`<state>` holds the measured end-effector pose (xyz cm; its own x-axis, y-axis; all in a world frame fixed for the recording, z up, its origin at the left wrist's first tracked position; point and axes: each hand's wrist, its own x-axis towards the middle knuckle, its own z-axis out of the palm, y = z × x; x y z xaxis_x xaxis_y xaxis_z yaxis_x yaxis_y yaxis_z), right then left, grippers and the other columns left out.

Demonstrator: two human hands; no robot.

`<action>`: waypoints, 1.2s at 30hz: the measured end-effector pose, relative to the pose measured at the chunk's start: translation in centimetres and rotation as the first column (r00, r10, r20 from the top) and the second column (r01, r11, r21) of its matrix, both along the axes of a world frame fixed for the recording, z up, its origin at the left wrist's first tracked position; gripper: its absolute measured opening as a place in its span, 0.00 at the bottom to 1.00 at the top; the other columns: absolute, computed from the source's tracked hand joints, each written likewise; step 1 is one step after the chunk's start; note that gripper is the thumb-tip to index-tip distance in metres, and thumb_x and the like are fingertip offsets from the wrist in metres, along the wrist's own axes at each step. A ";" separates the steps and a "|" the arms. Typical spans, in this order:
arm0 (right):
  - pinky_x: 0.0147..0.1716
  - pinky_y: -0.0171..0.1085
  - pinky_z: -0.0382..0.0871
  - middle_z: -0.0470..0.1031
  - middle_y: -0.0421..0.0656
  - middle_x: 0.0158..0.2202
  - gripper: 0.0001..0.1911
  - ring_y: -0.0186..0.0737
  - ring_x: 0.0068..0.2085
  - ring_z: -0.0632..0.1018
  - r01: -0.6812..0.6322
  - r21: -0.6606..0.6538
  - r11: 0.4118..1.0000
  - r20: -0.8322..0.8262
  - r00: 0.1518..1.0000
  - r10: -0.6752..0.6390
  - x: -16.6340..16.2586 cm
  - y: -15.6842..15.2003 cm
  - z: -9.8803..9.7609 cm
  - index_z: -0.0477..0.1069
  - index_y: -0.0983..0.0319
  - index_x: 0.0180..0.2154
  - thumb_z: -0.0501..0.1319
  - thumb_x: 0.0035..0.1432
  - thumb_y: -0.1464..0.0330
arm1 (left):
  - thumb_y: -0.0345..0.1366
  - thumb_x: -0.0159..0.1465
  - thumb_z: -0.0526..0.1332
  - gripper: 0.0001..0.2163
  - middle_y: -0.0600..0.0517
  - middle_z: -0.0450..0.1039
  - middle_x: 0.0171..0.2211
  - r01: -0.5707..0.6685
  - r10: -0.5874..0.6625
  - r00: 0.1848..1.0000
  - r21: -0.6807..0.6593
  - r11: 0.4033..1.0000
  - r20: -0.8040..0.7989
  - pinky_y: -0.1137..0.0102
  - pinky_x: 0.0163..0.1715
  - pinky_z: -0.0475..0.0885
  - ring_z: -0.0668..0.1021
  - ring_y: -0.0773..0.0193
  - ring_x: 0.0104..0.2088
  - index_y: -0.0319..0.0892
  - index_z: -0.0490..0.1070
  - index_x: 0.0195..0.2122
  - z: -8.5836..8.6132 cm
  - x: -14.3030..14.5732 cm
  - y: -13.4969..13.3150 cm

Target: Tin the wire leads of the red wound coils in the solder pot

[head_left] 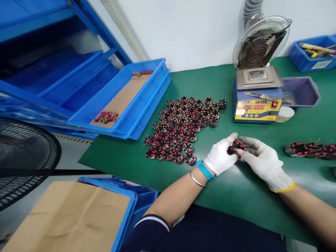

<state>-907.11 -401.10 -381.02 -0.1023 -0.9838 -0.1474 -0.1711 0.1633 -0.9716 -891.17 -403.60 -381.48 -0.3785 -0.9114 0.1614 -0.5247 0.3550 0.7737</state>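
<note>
Cardboard [73, 213] tops a blue crate [131, 204] well to the left of the blue-and-yellow unit [258, 110] and much nearer. Just in front of that unit, over the green table [168, 175], two gloved hands share one wound metal ring [237, 144]: the left hand [220, 155] has its fingers curled round the left side, and the right hand [262, 159] pinches the right side between thumb and fingers. The ring is probably dense for its size, stiff in the body and a little slippery against glove cloth; its red-and-copper windings look the fragile part, so the outer wall seems the place to grip, clear of any fine wire. Nearer than the unit and to its right, similar rings [317, 149] stand in a row; to its left spreads a large cluster [181, 129], some with thin wires sticking out. Farther left of the unit, a blue tray [138, 120] holds small wound parts on cardboard. Just beside the unit's right is a purple bin [311, 91], and beyond that a blue toolbox [299, 57].
</note>
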 end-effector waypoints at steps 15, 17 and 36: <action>0.48 0.45 0.80 0.77 0.48 0.49 0.29 0.48 0.46 0.81 0.097 -0.092 0.991 -0.092 0.990 -0.106 -0.9 0.2 0.1 0.73 0.58 0.52 0.71 0.49 0.57 | 0.43 0.58 0.63 0.10 0.56 0.71 0.22 0.243 -0.023 0.903 0.466 0.851 -0.429 0.73 0.23 0.67 0.71 0.70 0.21 0.40 0.74 0.31 1.8 1.2 -0.2; 0.44 0.44 0.81 0.78 0.48 0.47 0.28 0.47 0.44 0.81 0.139 -0.085 0.987 -0.049 0.988 -0.144 -0.9 -0.1 0.4 0.73 0.58 0.50 0.72 0.47 0.58 | 0.42 0.58 0.62 0.10 0.57 0.68 0.18 0.325 -0.014 0.854 0.513 0.794 -0.520 0.74 0.19 0.62 0.67 0.71 0.17 0.40 0.74 0.31 2.4 1.8 -0.1; 0.43 0.42 0.81 0.78 0.49 0.46 0.30 0.46 0.42 0.81 0.183 -0.089 0.979 -0.009 0.983 -0.185 -0.5 0.2 0.9 0.73 0.60 0.50 0.73 0.45 0.58 | 0.53 0.64 0.59 0.18 0.58 0.63 0.17 -0.169 0.325 0.662 0.287 0.943 -0.675 0.73 0.21 0.62 0.64 0.71 0.18 0.42 0.66 0.28 2.7 1.1 1.8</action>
<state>-907.62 -400.92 -380.12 -0.2846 -0.9569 -0.0579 -0.1627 0.1077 -0.9808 -890.05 -401.78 -378.82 0.0213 -0.9944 0.1034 0.1573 0.1055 0.9819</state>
